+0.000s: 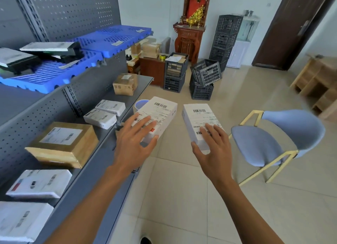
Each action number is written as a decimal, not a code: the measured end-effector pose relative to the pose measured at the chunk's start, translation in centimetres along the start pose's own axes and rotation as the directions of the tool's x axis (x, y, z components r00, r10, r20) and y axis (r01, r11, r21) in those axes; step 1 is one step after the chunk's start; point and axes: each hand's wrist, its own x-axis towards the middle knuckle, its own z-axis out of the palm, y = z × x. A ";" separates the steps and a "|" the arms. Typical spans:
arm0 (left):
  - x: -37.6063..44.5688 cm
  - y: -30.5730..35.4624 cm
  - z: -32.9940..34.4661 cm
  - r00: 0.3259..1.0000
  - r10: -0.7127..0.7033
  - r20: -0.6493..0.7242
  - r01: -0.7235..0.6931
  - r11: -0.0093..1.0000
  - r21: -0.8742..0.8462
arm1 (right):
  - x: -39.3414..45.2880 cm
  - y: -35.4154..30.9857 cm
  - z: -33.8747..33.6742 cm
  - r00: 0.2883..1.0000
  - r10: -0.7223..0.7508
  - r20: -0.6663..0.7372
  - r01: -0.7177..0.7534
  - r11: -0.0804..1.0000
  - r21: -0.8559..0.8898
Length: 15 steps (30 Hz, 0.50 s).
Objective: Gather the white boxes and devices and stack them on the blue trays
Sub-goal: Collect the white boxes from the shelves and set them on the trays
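My left hand (pixel 135 143) grips a white labelled box (pixel 160 110) from above, thumb under its near end, held over the floor beside the grey shelf. My right hand (pixel 212 149) holds a second white labelled box (pixel 198 116) the same way, a little to the right. Two blue trays (pixel 113 41) lie on the upper shelf at the left; the nearer blue tray (pixel 45 79) carries dark flat devices (pixel 51 50) with pale tops. More white boxes rest on the lower shelf: two small white boxes (pixel 104 114) further along and larger white boxes (pixel 40 183) close by at the left.
Brown cardboard parcels (pixel 63 143) and a smaller parcel (pixel 125 84) sit on the grey shelf (pixel 94 163). A blue chair (pixel 273 139) stands at the right. Dark crates (pixel 202 79) are stacked on the tiled floor ahead, with a wooden cabinet and a door beyond.
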 end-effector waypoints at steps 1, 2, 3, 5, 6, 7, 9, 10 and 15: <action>1.3 -0.9 0.7 1.000 0.004 -0.004 -0.004 1.000 0.001 | 1.4 0.1 0.9 1.000 -0.014 0.005 0.014 1.000 -0.006; 2.5 -1.7 1.4 1.000 0.007 -0.007 -0.007 1.000 0.001 | 2.7 0.2 1.8 1.000 -0.029 0.012 0.029 1.000 -0.011; 3.8 -2.4 2.0 1.000 0.011 -0.013 -0.011 1.000 -0.001 | 3.9 0.2 2.6 0.999 -0.040 0.013 0.040 0.999 -0.013; 6.2 -3.6 2.9 0.999 0.022 -0.027 -0.022 1.000 -0.015 | 6.0 0.4 4.2 0.999 -0.041 0.000 0.041 0.999 -0.013; 7.2 -4.2 3.3 0.999 0.028 -0.028 -0.028 0.999 -0.021 | 6.9 0.5 5.0 0.999 -0.032 -0.009 0.032 0.999 -0.015; 8.2 -4.8 3.6 0.999 0.031 -0.027 -0.032 0.999 -0.024 | 7.8 0.7 5.7 1.000 -0.020 -0.018 0.020 1.000 -0.016; 9.7 -6.0 4.1 0.999 0.030 -0.019 -0.031 0.999 -0.027 | 9.0 1.1 6.8 1.000 0.003 -0.030 -0.004 1.000 -0.020; 10.4 -6.6 4.4 0.999 0.034 -0.015 -0.034 0.999 -0.028 | 9.6 1.4 7.4 0.999 0.010 -0.032 -0.010 1.000 -0.023; 14.1 -9.6 6.8 0.999 0.047 -0.023 -0.047 0.999 0.007 | 12.4 3.2 10.6 0.999 0.031 -0.041 -0.032 0.999 -0.017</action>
